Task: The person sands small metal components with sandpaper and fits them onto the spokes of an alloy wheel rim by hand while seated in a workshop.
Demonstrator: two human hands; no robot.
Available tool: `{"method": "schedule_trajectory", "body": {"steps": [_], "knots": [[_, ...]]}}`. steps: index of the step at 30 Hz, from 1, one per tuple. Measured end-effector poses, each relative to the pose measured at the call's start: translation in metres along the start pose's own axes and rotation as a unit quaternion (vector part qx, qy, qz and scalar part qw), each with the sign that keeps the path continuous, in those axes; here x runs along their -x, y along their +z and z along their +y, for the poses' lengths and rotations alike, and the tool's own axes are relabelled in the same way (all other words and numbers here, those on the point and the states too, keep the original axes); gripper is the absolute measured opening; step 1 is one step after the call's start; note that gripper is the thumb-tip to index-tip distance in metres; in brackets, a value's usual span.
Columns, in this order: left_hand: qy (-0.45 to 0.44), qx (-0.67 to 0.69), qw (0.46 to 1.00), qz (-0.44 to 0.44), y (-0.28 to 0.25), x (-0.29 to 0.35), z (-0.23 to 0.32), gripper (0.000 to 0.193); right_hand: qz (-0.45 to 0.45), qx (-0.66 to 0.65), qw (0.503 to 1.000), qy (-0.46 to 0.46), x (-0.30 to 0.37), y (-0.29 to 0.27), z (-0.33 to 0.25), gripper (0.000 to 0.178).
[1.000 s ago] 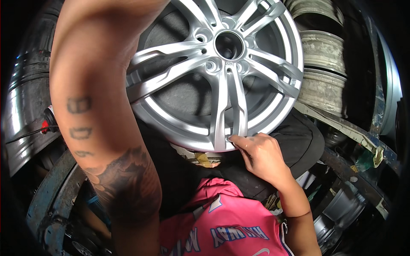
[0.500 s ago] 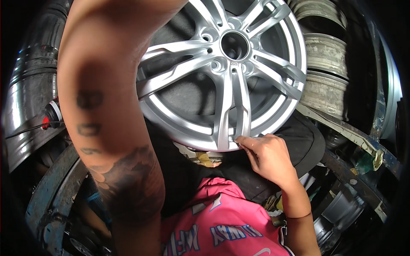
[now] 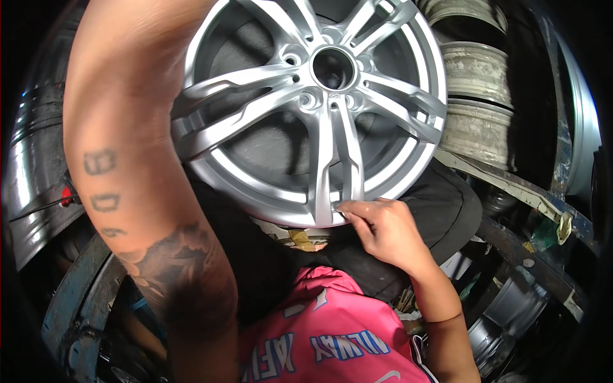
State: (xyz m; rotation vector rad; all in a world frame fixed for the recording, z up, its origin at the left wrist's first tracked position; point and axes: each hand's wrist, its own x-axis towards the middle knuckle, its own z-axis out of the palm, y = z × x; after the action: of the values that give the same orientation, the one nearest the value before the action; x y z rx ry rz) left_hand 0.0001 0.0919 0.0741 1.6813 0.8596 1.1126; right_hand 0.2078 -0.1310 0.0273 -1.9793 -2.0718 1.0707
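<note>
A silver alloy wheel (image 3: 323, 169) with paired spokes and a round centre hole lies face up before me, over my dark-trousered legs. At its near edge, my right hand (image 3: 391, 233) has its thumb and index finger pinched against the outer end of the nearest spoke pair. Whatever may be between those fingertips is too small to make out. My tattooed left forearm (image 3: 137, 191) rises along the left side and covers part of the wheel's left edge. The left hand itself is beyond the top of the picture.
Worn, dusty wheels (image 3: 477, 76) are stacked at the far right. A metal frame bar (image 3: 511, 185) runs below them, and a blue metal frame (image 3: 80, 303) stands at lower left. Shiny dark wheel barrels (image 3: 38, 166) line the left side. A red-and-black object (image 3: 66, 196) with a cable sits there.
The wheel and both arms appear slightly farther left in the picture, with the surroundings shifted too. My right fingertips stay at the same spoke end; more of the wheel's left side shows.
</note>
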Motion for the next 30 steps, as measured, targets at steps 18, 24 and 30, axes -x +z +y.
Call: {"method": "schedule_trajectory", "body": {"steps": [18, 24, 30], "knots": [[-0.013, -0.011, 1.000, -0.010, 0.004, 0.006, 0.002, 0.029, -0.021, 0.073, 0.997, 0.026, 0.001, -0.009, -0.007, 0.020], [-0.023, -0.016, 0.999, -0.015, 0.004, 0.008, -0.001, 0.029, -0.030, 0.092, 0.995, 0.012, 0.000, -0.010, -0.007, 0.018], [-0.029, -0.018, 0.999, -0.022, 0.004, 0.010, -0.001, 0.029, -0.024, 0.086, 0.996, 0.012, 0.001, -0.011, -0.007, 0.018]]}}
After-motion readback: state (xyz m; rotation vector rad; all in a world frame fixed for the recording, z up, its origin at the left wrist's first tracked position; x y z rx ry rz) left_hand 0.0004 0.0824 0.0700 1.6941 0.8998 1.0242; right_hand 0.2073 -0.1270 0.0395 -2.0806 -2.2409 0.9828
